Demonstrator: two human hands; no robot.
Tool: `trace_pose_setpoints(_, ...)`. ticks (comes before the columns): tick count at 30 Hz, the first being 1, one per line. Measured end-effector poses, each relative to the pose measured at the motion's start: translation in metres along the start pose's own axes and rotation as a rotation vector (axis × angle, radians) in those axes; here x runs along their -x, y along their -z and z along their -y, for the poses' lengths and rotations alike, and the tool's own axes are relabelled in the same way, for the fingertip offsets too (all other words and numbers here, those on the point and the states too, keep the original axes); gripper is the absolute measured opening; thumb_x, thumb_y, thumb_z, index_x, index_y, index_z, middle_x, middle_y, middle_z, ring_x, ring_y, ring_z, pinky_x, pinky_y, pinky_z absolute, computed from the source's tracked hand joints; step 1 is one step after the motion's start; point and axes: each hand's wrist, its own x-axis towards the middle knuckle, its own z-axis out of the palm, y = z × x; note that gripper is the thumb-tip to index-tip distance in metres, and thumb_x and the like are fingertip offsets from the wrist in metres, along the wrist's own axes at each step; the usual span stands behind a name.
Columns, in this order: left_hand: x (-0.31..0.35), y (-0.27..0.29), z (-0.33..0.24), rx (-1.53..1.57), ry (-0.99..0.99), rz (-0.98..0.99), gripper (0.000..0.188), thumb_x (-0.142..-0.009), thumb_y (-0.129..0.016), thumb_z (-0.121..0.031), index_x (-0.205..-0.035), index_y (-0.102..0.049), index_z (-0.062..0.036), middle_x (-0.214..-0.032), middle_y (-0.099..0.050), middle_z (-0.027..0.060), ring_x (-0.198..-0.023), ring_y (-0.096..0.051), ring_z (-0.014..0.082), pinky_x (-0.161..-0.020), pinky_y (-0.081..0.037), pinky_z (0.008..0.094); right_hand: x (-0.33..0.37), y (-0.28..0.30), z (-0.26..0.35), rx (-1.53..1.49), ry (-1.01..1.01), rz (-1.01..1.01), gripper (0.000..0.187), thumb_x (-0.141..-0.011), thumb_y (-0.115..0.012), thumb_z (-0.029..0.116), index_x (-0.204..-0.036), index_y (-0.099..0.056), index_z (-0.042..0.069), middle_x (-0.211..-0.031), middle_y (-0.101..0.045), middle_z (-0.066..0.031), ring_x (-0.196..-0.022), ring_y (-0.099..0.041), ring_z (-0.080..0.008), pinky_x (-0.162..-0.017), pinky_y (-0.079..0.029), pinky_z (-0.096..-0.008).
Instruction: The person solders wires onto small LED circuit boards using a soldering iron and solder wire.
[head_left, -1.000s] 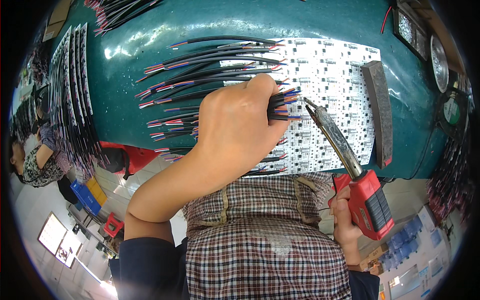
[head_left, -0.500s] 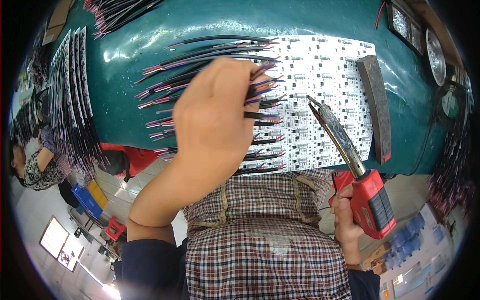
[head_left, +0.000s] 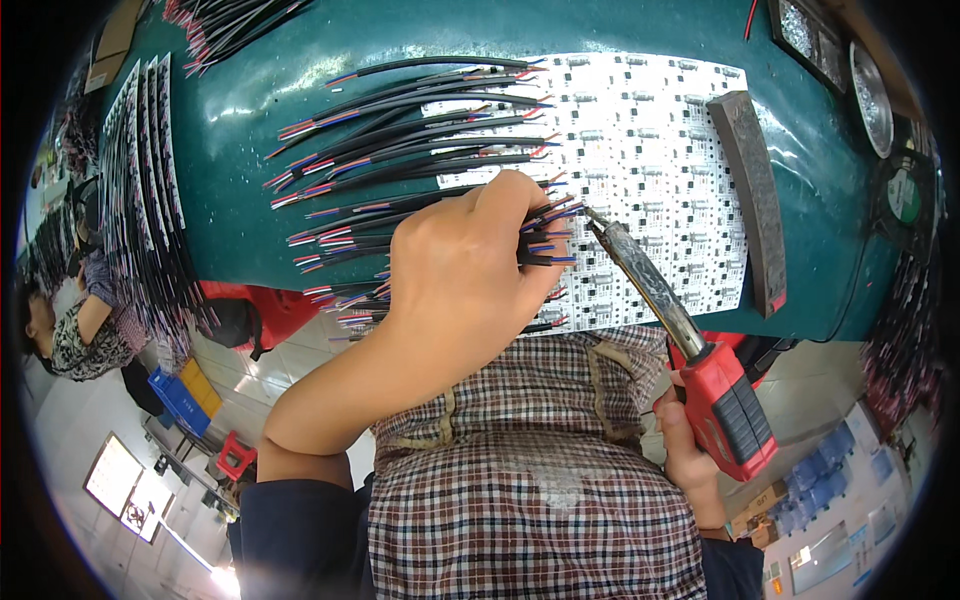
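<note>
My left hand (head_left: 465, 265) is closed around several black cables (head_left: 540, 252), their blue and red stripped wire ends sticking out to the right past the fingertips. Under them lies a white circuit board panel (head_left: 650, 150) dotted with small dark components. In my right hand (head_left: 688, 450) is a soldering iron (head_left: 730, 410) with a red and black handle. Its dark tip meets or nearly meets the wire ends beside my left fingers; contact cannot be made out. More black cables (head_left: 410, 140) lie in a row across the panel's left side.
A dark grey bar (head_left: 748, 200) rests on the panel's right edge. Beyond are a round metal dish (head_left: 870, 100) and a small fan (head_left: 905, 195). Wired panels (head_left: 150, 200) stand at the table's left, with a cable bundle (head_left: 230, 30) behind. Another person (head_left: 75, 320) sits far left.
My left hand has moved right and down with its cables. The iron's tip has shifted left, coming up to the wire ends. The panel has moved slightly away from me.
</note>
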Motion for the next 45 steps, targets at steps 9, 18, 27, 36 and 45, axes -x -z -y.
trace_pose_setpoints(9,-0.001,-0.002,0.004,-0.049,-0.027,-0.020,0.019,-0.080,-0.079,-0.012,-0.084,-0.061,-0.0042,-0.067,-0.064,0.0106,-0.054,-0.063,0.0255,-0.052,-0.048,0.0335,-0.007,-0.005,-0.002,-0.016,0.003,0.071,0.029,-0.075,-0.075,0.004,-0.103,-0.070,-0.002,-0.095,-0.070,-0.0174,-0.079,-0.071,-0.0329,-0.070,-0.056,-0.0371)
trace_pose_setpoints(18,-0.003,-0.004,0.006,-0.067,-0.041,-0.016,0.019,-0.078,-0.078,-0.011,-0.080,-0.061,-0.0035,-0.066,-0.062,0.0109,-0.054,-0.062,0.0262,-0.052,-0.048,0.0337,-0.014,-0.009,0.002,-0.038,0.021,0.062,0.026,-0.076,-0.076,0.005,-0.101,-0.070,-0.001,-0.090,-0.069,-0.0155,-0.074,-0.069,-0.0304,-0.066,-0.055,-0.0362)
trace_pose_setpoints(27,-0.005,-0.004,0.006,-0.074,-0.037,-0.015,0.018,-0.078,-0.077,-0.011,-0.080,-0.061,-0.0037,-0.067,-0.063,0.0102,-0.055,-0.062,0.0257,-0.053,-0.048,0.0340,-0.007,-0.004,0.002,-0.004,-0.002,0.024,0.023,-0.078,-0.074,0.005,-0.099,-0.070,-0.003,-0.093,-0.070,-0.0176,-0.077,-0.071,-0.0332,-0.070,-0.056,-0.0375)
trace_pose_setpoints(36,-0.009,0.000,0.004,-0.013,0.014,0.068,0.015,-0.079,-0.075,-0.010,-0.081,-0.062,-0.0033,-0.068,-0.063,0.0099,-0.056,-0.061,0.0246,-0.054,-0.047,0.0327,-0.006,-0.004,-0.005,0.017,0.028,0.081,0.025,-0.077,-0.074,0.005,-0.101,-0.070,-0.002,-0.096,-0.070,-0.0192,-0.082,-0.071,-0.0342,-0.072,-0.056,-0.0380)
trace_pose_setpoints(45,-0.010,-0.003,0.005,-0.037,0.006,0.061,0.014,-0.079,-0.075,-0.009,-0.082,-0.062,-0.0034,-0.068,-0.062,0.0101,-0.057,-0.061,0.0249,-0.055,-0.048,0.0332,-0.007,-0.003,-0.004,0.039,0.043,0.101,0.026,-0.078,-0.073,0.004,-0.103,-0.069,-0.002,-0.098,-0.069,-0.0193,-0.081,-0.070,-0.0344,-0.072,-0.056,-0.0377)
